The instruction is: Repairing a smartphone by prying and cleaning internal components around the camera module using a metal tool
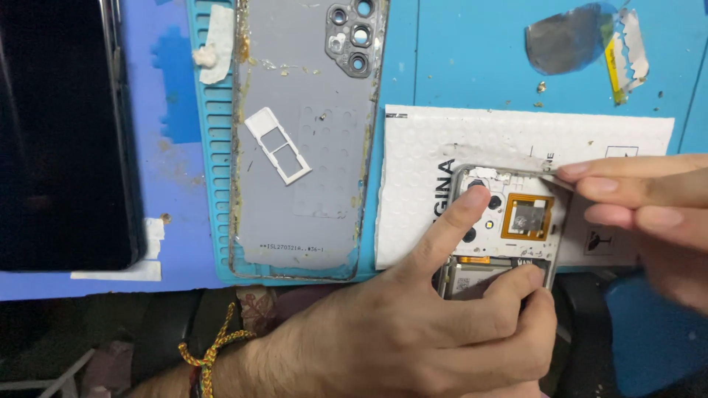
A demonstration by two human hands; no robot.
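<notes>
Head cam: left hand (413, 324) clamps the opened phone with its white inner frame (509, 221) over the white bubble-wrap envelope (516, 133), index pressing near the lenses. Right hand (649, 203) pinches its top corner. Grey back cover (310, 147) lies left.

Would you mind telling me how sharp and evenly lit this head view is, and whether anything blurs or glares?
In the head view, light falls evenly on the blue mat and the grey back cover, both fairly sharp; the right hand is soft, blurred at its edges; the left hand on the opened phone is sharper; the dark screen at far left shows no strong glare.
</notes>
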